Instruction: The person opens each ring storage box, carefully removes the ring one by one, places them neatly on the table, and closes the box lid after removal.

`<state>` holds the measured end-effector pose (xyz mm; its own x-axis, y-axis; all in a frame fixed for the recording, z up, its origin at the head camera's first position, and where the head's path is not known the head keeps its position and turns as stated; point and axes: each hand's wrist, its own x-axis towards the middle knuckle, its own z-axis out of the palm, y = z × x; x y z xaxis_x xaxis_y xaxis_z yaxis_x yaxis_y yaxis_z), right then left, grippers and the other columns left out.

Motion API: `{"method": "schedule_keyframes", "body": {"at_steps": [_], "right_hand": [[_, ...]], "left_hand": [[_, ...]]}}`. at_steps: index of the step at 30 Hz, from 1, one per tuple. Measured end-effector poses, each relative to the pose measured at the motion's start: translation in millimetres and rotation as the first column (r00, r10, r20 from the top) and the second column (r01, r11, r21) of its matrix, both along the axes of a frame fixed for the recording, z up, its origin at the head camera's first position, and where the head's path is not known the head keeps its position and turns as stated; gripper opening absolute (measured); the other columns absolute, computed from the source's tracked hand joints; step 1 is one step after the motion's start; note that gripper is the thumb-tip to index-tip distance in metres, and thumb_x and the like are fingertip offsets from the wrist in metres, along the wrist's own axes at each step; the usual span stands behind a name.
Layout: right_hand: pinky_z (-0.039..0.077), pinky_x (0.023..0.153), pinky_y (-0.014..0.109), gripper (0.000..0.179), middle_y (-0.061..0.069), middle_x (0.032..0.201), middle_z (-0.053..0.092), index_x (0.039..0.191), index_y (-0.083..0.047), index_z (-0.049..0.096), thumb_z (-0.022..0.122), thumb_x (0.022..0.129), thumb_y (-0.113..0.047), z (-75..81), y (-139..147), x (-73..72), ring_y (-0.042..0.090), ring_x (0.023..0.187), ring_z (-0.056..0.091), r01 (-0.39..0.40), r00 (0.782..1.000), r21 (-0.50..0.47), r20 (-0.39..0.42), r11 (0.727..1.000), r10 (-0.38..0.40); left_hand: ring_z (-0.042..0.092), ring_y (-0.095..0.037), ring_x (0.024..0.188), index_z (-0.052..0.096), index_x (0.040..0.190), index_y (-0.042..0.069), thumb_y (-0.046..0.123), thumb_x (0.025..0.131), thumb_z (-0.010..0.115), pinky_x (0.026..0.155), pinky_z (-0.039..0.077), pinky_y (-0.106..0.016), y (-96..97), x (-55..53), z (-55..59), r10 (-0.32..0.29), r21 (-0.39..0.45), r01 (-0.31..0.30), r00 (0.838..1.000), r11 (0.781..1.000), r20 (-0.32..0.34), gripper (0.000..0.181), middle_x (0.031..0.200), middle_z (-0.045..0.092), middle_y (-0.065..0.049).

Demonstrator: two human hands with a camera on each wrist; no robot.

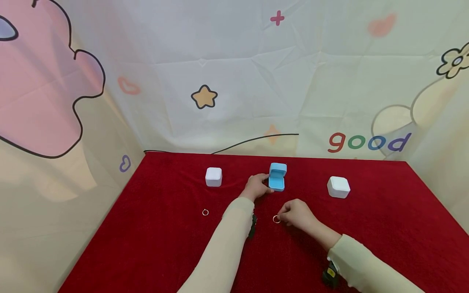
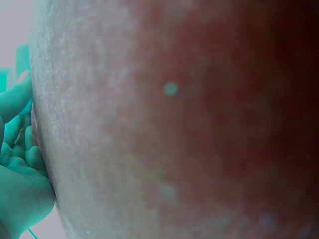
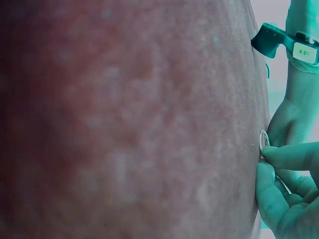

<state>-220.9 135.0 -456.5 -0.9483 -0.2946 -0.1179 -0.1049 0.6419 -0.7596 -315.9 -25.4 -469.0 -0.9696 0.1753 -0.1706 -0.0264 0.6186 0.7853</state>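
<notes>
A small light-blue ring box [image 1: 276, 184] stands on the red cloth with its lid raised. My left hand [image 1: 255, 186] grips it from the left, the index finger by its side and the thumb at the front corner. Nearer to me, my right hand [image 1: 297, 215] pinches a thin ring [image 1: 273, 219] between thumb and index finger, just above the cloth. The right wrist view shows that ring [image 3: 260, 143] upright at the fingertips. In the left wrist view the blue box [image 2: 23, 56] is mostly hidden behind the cloth and fingers.
A closed white box [image 1: 213, 177] stands at the back left, and a second white box [image 1: 338, 187] at the right. Another ring [image 1: 203, 212] lies on the red cloth [image 1: 154, 244] left of my left forearm. A printed curtain [image 1: 242, 81] hangs behind the table.
</notes>
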Motion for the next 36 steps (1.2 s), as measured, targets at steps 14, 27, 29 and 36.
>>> {"method": "schedule_keyframes", "body": {"at_steps": [14, 27, 29, 36], "right_hand": [[0.058, 0.056, 0.027, 0.010, 0.010, 0.074, 0.077, 0.080, 0.003, 0.079, 0.070, 0.085, 0.000, -2.3, -2.8, -2.4, 0.007, 0.055, 0.064, 0.024, 1.000, 0.033, -0.012, 0.999, -0.024], [0.057, 0.055, 0.026, 0.013, 0.010, 0.071, 0.076, 0.076, 0.003, 0.079, 0.071, 0.085, -0.001, 1.9, -5.7, -4.4, 0.008, 0.054, 0.062, 0.013, 1.000, 0.065, -0.022, 0.998, -0.012], [0.058, 0.055, 0.026, 0.013, 0.010, 0.072, 0.076, 0.076, 0.003, 0.079, 0.071, 0.085, -0.001, 2.3, -5.3, -4.5, 0.008, 0.055, 0.063, 0.013, 1.000, 0.066, -0.018, 0.998, -0.012], [0.060, 0.056, 0.028, 0.012, 0.012, 0.074, 0.077, 0.079, 0.004, 0.079, 0.072, 0.086, -0.002, 1.2, -3.6, -4.5, 0.009, 0.057, 0.065, 0.012, 1.000, 0.054, -0.005, 0.998, -0.012]], "left_hand": [[0.041, -0.029, 0.146, 0.055, 0.148, 0.009, 0.012, 0.092, 0.075, 0.118, 0.044, -0.042, -0.6, 2.0, 1.8, -0.008, -0.021, 0.008, 1.000, 1.000, -0.018, 0.059, 0.155, 0.054, -0.008], [0.041, -0.029, 0.147, 0.055, 0.148, 0.008, 0.012, 0.093, 0.074, 0.119, 0.043, -0.042, -0.9, 1.0, 0.7, -0.024, -0.026, 0.023, 0.999, 0.999, -0.025, 0.058, 0.155, 0.054, -0.009], [0.041, -0.029, 0.147, 0.055, 0.148, 0.008, 0.012, 0.093, 0.075, 0.119, 0.043, -0.041, -0.8, 1.2, 1.1, -0.022, -0.028, 0.022, 0.999, 0.999, -0.025, 0.058, 0.155, 0.054, -0.008], [0.042, -0.028, 0.146, 0.056, 0.148, 0.009, 0.012, 0.093, 0.075, 0.118, 0.044, -0.041, -0.7, 2.6, 2.1, -0.014, -0.028, 0.014, 1.000, 1.000, -0.022, 0.058, 0.155, 0.054, -0.008]]}}
